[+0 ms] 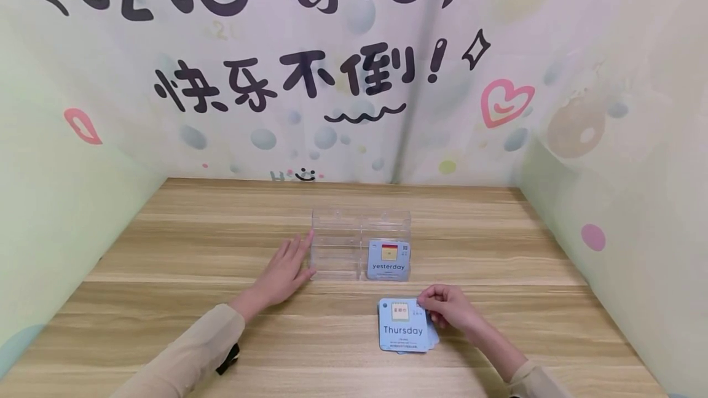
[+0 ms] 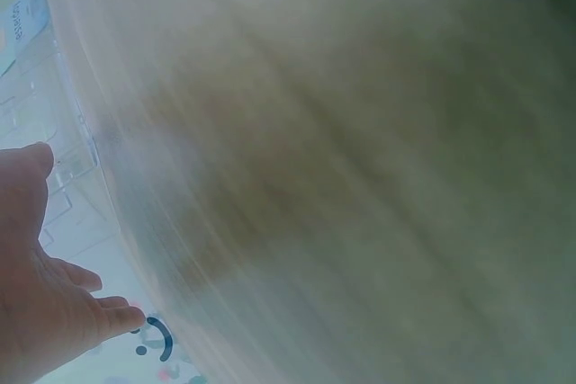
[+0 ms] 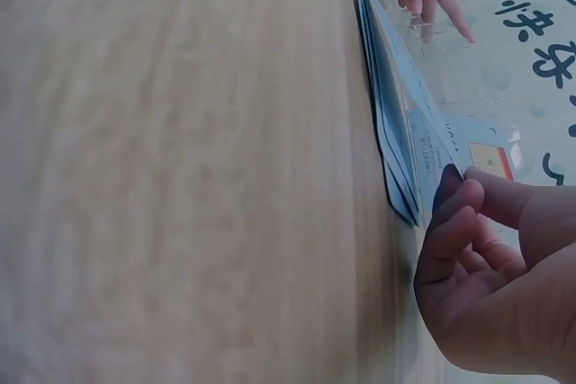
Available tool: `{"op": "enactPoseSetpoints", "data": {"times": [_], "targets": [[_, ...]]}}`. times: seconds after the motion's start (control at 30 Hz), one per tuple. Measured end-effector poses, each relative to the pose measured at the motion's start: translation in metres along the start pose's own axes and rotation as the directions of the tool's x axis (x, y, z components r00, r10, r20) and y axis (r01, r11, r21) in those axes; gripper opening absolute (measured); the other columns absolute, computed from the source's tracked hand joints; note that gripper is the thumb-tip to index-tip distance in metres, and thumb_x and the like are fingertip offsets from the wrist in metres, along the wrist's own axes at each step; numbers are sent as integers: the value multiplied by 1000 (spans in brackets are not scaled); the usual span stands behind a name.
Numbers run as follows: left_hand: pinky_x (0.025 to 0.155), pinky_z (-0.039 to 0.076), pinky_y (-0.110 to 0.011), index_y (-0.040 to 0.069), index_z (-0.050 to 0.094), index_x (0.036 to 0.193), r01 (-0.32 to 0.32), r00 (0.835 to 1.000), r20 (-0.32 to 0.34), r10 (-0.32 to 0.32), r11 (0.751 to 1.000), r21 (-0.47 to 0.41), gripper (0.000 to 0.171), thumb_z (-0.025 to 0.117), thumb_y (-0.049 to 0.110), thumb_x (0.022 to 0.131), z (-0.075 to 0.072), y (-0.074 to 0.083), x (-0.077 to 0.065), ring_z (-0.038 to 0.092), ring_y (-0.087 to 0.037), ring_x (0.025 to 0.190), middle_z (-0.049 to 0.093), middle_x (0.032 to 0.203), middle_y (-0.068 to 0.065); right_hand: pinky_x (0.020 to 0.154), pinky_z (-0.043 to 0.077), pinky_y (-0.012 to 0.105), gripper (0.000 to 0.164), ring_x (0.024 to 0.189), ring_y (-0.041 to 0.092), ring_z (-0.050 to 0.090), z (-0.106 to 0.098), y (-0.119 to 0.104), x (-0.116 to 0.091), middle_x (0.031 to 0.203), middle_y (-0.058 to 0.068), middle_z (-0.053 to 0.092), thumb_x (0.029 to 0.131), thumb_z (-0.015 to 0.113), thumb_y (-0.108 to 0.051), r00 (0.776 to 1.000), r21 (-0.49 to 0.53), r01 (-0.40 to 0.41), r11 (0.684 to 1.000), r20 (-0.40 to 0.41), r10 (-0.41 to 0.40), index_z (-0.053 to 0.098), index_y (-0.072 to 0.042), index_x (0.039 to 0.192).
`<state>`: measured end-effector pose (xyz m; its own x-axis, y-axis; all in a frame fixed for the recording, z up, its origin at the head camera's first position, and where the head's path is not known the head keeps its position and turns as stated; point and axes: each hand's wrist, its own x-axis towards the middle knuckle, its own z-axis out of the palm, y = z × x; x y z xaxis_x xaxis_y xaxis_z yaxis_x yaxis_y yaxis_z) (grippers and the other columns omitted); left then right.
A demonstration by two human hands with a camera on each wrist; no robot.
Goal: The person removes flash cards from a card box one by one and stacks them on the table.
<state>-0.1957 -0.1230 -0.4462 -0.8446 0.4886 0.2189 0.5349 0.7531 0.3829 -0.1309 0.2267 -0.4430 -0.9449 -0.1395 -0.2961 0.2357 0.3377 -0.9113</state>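
A clear plastic holder (image 1: 336, 250) with two columns stands on the table. My left hand (image 1: 284, 269) rests against its left side, fingers straight; the left wrist view shows this hand (image 2: 54, 285) beside the clear plastic. In the holder's right column sits a light blue "yesterday" card (image 1: 389, 260). In front of it lies a small stack of blue cards with the "Thursday" card (image 1: 402, 331) on top. My right hand (image 1: 450, 307) pinches the top card's upper right corner. In the right wrist view that card (image 3: 405, 60) is tilted up from the stack (image 3: 382, 123) at the pinched corner.
The wood-grain table (image 1: 221, 220) is bounded by a printed backdrop (image 1: 332, 140) behind and pale walls at both sides. A small black thing (image 1: 228, 360) shows by the left sleeve (image 1: 188, 349).
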Motion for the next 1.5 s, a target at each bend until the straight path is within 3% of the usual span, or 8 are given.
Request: {"op": "enactPoseSetpoints", "data": {"times": [0.2, 0.8, 1.3, 1.5], "targets": [[105, 15, -58, 8, 5, 146, 0, 1000, 0, 0, 1000, -2, 75, 53, 28, 92, 0, 0, 0, 20, -46, 130, 23, 141, -32, 41, 32, 17, 19, 51, 10, 41, 3, 1, 0, 65, 1, 56, 87, 60, -15, 999, -34, 24, 999, -31, -25, 61, 4, 92], [105, 15, -57, 6, 5, 146, -6, 1000, -2, 6, 1000, 4, 74, 52, 28, 93, -1, 1, 0, 21, -45, 131, 23, 141, -32, 40, 31, 18, 15, 49, 11, 42, 6, -3, 0, 65, 3, 54, 80, 67, -9, 992, -122, 22, 992, -117, -37, 62, 1, 89], [105, 16, -57, 5, 6, 146, -17, 1000, -17, 17, 1000, 18, 74, 52, 28, 92, 1, -1, 0, 22, -45, 130, 25, 141, -30, 38, 29, 17, 10, 48, 12, 42, 8, -2, -1, 65, 2, 53, 78, 68, -7, 990, -212, 28, 977, -126, -56, 62, -1, 85], [105, 16, -57, 6, 6, 146, -18, 1000, -14, 18, 1000, 15, 74, 52, 28, 92, 2, -2, 1, 21, -45, 131, 24, 141, -31, 39, 29, 17, 8, 48, 11, 42, 7, -3, 0, 64, 2, 52, 78, 66, -5, 992, -198, 18, 980, -122, -43, 62, -1, 84]]}}
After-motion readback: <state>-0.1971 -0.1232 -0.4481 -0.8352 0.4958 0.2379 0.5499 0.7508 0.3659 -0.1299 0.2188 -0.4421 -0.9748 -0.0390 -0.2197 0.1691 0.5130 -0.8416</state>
